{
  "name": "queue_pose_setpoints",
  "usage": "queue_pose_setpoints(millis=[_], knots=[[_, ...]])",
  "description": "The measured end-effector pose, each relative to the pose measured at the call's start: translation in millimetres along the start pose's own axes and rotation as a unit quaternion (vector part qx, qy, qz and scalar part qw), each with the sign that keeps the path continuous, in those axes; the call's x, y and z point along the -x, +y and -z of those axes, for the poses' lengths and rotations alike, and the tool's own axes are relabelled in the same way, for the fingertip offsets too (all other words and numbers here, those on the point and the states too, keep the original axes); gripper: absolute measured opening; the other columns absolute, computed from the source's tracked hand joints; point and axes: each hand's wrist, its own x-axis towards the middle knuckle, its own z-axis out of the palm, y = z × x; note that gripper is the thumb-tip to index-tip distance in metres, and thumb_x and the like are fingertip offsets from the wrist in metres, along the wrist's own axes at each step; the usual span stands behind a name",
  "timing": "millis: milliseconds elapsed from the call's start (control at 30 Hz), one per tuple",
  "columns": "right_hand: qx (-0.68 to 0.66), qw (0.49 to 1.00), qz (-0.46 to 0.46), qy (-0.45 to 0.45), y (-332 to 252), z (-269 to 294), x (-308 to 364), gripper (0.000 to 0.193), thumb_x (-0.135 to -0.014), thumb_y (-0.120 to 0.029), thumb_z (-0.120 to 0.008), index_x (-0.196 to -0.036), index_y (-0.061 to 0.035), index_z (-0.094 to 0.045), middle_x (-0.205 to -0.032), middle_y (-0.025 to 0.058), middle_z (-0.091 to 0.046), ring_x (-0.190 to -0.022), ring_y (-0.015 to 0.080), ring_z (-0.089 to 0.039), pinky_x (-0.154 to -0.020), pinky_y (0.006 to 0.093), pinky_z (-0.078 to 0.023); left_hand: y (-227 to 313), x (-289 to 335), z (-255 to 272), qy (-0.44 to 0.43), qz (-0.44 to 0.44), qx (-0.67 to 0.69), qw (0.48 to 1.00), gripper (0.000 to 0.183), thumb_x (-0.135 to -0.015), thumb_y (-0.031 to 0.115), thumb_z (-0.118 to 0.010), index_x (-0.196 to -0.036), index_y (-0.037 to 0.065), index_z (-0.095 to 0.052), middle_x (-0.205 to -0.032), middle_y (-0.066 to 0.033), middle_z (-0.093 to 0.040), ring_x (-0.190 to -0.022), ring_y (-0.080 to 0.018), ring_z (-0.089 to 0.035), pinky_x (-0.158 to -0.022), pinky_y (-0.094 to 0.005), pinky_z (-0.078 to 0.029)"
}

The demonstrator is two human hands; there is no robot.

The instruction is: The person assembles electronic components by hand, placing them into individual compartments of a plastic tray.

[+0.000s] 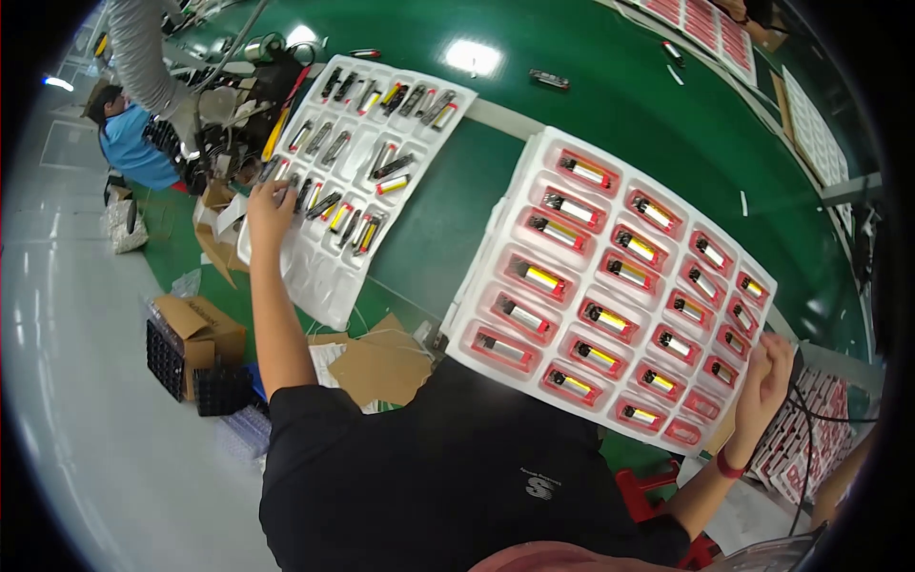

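My left hand point(271, 210) is at the left edge of a white moulded tray point(324, 276), its fingers closed around what looks like a small dark battery part, partly hidden. Loose battery parts point(335, 148) with dark ends and yellow, silver or red bodies lie in that tray's compartments. A second white tray point(519, 181) rests tilted before me on the right. Most of its red-lined pockets each hold a battery part point(541, 278); two red pockets point(684, 431) at the lower right show none. My right hand point(762, 381), fingers curled, is by this tray's right edge; its grip is unclear.
A green workbench point(610, 105) lies beyond the trays, with a few loose parts point(549, 80) on it. Cardboard boxes point(200, 329) stand at the left. Equipment with a grey hose point(143, 57) is at the upper left, near a person in blue point(143, 148). Stacked printed sheets point(810, 429) lie right.
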Motion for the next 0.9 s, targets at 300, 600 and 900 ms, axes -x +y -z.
queue_pose_setpoints(millis=[300,600,900], knots=[[0.02,0.943,0.279,-0.182,-95,-112,-216,0.023,-0.09,-0.006,-0.068,-0.112,0.0,-0.067,-0.111,0.0173,-0.066,-0.105,0.0351,-0.066,-0.091,0.0398,-0.053,-25,-22,-6,-0.058,-0.074,-0.055,0.994,0.02,-0.091,0.016,-0.073,-0.102,0.0,-0.072,-0.089,-0.0194,-0.073,-0.085,-0.0371,-0.071,-0.078,-0.0454,-0.055],[0.095,0.918,0.242,-0.3,-120,-332,-305,0.042,-0.09,-0.026,-0.073,-0.126,-0.0072,-0.066,-0.119,0.0206,-0.068,-0.114,0.0385,-0.065,-0.1,0.0449,-0.052,59,37,28,0.02,-0.113,0.04,0.993,0.024,-0.098,0.006,-0.065,-0.122,-0.001,-0.065,-0.109,-0.014,-0.066,-0.094,-0.0274,-0.065,-0.084,-0.0392,-0.053],[-0.005,0.939,0.289,-0.186,-125,-294,-305,0.031,-0.092,-0.026,-0.058,-0.096,0.0,-0.074,-0.097,0.0274,-0.071,-0.088,0.0484,-0.068,-0.082,0.0543,-0.054,198,124,-25,-0.251,-0.24,0.016,0.938,0.019,-0.096,0.011,-0.065,-0.112,-0.001,-0.066,-0.1,-0.0195,-0.066,-0.095,-0.0388,-0.064,-0.084,-0.0456,-0.051]])
